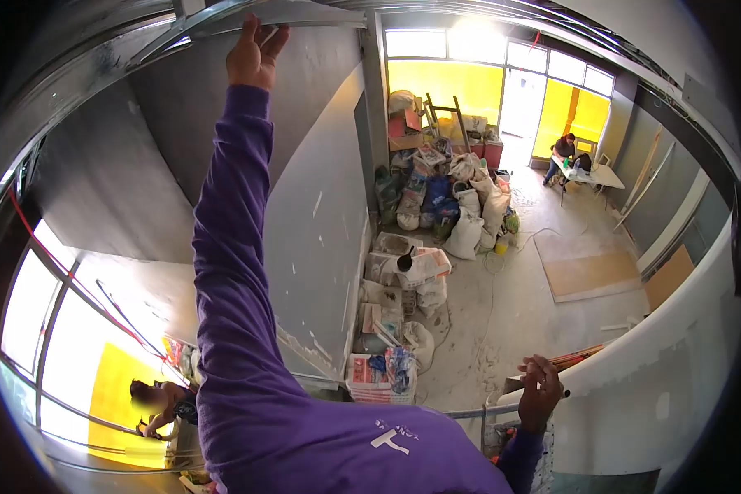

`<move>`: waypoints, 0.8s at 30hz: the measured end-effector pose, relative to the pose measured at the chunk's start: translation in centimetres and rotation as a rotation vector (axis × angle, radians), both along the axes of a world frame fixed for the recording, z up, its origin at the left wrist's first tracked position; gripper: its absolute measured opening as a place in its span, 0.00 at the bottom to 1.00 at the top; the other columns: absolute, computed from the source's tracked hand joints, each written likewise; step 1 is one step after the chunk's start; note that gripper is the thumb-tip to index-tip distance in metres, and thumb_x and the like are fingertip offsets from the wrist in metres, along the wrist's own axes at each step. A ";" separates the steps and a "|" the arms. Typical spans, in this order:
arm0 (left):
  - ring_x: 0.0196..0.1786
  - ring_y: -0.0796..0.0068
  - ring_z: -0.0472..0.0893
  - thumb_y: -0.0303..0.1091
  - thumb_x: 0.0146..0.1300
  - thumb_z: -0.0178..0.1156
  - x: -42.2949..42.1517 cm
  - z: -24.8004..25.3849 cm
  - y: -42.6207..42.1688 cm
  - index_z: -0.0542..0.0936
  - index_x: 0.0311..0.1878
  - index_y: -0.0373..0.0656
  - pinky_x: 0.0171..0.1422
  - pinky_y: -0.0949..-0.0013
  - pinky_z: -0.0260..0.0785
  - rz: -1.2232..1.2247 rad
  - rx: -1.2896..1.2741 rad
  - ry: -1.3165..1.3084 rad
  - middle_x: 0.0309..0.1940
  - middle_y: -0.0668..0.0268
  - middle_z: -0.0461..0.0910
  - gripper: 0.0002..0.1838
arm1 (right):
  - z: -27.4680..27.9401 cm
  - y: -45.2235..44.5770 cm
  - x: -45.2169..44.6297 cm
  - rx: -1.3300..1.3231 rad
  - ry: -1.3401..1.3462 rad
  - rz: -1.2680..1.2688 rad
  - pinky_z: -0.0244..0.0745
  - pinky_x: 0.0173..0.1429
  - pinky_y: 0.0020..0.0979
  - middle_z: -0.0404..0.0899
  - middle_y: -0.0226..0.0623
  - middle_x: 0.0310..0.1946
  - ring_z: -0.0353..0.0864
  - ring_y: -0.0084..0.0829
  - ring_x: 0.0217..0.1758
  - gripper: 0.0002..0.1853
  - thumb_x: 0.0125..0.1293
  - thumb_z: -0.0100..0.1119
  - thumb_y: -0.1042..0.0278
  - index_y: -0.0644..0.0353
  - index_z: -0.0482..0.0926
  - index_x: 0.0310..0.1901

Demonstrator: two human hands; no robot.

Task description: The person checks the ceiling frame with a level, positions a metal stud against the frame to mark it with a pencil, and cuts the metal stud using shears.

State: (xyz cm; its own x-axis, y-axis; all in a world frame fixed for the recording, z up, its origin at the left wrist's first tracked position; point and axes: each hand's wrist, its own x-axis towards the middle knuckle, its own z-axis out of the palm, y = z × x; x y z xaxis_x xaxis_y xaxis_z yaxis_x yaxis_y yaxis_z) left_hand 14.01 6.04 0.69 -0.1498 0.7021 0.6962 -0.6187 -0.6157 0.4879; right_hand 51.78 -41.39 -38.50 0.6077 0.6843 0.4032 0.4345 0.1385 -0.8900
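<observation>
My left hand (255, 56) reaches high overhead at the end of a purple sleeve. Its fingertips hold the edge of a thin metal channel (325, 20) that runs along the ceiling framing. Down at the lower right, my right hand (538, 385) has its fingers curled, beside a grey metal rail (487, 410). A dark end pokes out just past the knuckles, and I cannot make out what the fingers close on. Behind that hand lie some reddish-orange long items (580, 356), partly covered.
A grey wall panel (317, 239) stands below my left arm. Filled sacks (467, 233) and bags line the floor far below. One person (563, 152) sits at a white table (601, 176); another person (160, 407) is at lower left. A board (593, 276) lies on the floor.
</observation>
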 end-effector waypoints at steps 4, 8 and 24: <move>0.56 0.49 0.82 0.40 0.74 0.59 -2.6 1.4 2.4 0.76 0.56 0.36 0.62 0.53 0.80 -0.004 0.054 -0.014 0.51 0.54 0.82 0.17 | 0.3 1.9 -2.5 -0.012 -0.090 0.053 0.84 0.44 0.33 0.87 0.45 0.39 0.89 0.34 0.40 0.09 0.70 0.58 0.74 0.68 0.81 0.48; 0.57 0.49 0.81 0.39 0.75 0.57 -3.7 2.0 3.2 0.75 0.57 0.34 0.65 0.52 0.79 -0.076 0.159 -0.018 0.54 0.51 0.81 0.18 | 1.2 3.1 -4.2 -0.050 -0.139 0.047 0.84 0.43 0.33 0.87 0.45 0.39 0.90 0.35 0.39 0.09 0.70 0.58 0.75 0.68 0.81 0.47; 0.61 0.50 0.78 0.38 0.78 0.50 -4.5 2.0 2.1 0.72 0.61 0.33 0.68 0.48 0.77 -0.115 0.290 -0.124 0.57 0.50 0.77 0.18 | 0.3 3.9 -8.5 -0.077 -0.077 -0.097 0.84 0.43 0.33 0.87 0.44 0.37 0.89 0.34 0.38 0.09 0.69 0.59 0.75 0.68 0.81 0.47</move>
